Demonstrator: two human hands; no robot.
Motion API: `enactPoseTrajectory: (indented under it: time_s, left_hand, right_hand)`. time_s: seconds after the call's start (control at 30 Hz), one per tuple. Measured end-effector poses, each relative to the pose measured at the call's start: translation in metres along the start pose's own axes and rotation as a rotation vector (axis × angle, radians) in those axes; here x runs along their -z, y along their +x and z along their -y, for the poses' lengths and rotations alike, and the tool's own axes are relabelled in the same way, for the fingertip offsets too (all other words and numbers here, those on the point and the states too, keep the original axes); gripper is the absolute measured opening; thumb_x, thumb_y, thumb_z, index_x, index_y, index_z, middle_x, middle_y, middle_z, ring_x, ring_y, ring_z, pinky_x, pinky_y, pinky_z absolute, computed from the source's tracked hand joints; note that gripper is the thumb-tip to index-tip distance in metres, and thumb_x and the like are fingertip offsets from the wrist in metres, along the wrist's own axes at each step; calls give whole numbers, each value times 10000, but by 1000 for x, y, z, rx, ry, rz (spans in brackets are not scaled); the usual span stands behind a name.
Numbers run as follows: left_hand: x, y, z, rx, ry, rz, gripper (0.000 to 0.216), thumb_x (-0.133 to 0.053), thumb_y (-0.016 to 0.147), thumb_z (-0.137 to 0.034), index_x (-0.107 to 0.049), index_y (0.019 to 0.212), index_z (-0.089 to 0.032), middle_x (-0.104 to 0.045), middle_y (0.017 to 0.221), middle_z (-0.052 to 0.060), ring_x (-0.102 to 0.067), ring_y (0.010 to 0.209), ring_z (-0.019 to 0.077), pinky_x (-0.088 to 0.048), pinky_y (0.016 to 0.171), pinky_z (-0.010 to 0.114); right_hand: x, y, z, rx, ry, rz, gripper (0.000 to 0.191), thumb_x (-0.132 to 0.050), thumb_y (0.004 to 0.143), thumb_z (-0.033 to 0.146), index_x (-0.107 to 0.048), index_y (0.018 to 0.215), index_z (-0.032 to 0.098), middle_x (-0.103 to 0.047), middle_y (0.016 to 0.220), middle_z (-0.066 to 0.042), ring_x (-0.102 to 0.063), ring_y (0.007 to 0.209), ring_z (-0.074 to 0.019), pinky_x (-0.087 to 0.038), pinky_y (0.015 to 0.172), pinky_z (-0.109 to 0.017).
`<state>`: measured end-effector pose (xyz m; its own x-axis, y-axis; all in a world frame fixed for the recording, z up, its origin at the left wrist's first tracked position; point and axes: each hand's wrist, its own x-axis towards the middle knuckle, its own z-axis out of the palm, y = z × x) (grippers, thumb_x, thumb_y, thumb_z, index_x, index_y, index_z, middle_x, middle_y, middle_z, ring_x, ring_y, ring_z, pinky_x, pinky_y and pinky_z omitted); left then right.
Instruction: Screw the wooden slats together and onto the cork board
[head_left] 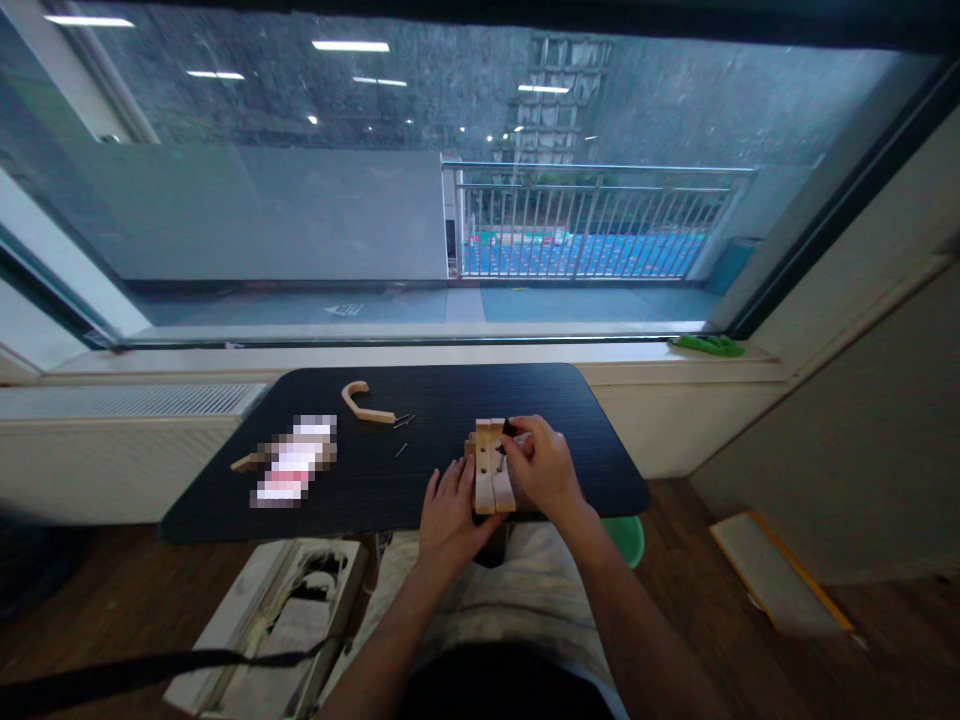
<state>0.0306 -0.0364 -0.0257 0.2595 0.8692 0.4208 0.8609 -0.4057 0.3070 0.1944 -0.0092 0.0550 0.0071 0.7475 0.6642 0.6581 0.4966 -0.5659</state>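
A pale wooden piece [484,490] with several dark holes lies near the front edge of the black table, to the right of its middle. My left hand [450,515] holds it from the left, fingers along its side and thumb across its near end. Over the right part of the wood, my right hand [544,460] is closed in a pinch on a small black object [509,428]. A thin shaft below the fingertips points down at a hole; its exact kind is too small to make out.
On the table [375,470] are a curved wooden hook [367,412], several screws [403,450] and a pixelated item [296,462] at the left. An open white box [262,630] sits below left. A green container [626,540] shows under the right edge. A window stands behind.
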Motion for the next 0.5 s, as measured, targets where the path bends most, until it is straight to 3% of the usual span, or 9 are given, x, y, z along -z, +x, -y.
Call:
enactPoseTrajectory:
  time_s: [0.23,0.37,0.5]
  left_hand:
    - [0,0,0,-8,14,-13,813,-623,767,-551,-365,1424,-148,-547,1367,176,-499,1272,325,-336,1086,525]
    - [0,0,0,-9,20,-10,811,-618,770,-556,-378,1415,-127,-542,1371,184,-498,1270,328,-343,1081,524]
    - [0,0,-1,-8,20,-12,797,-609,778,-555,-375,1418,-141,-538,1378,173,-499,1268,325,-341,1083,523]
  right_hand:
    - [1,1,3,-27,-15,-1,180,-560,858,248,-596,1016,170,-700,905,-82,-646,693,-175,-498,610,-290]
    - [2,0,5,4,36,24,211,-508,855,205,-569,1055,178,-694,1057,-107,-632,615,-136,-499,574,-275]
    - [2,-2,3,-62,113,80,202,-498,861,230,-569,1046,189,-693,769,-31,-589,478,-122,-461,484,-244]
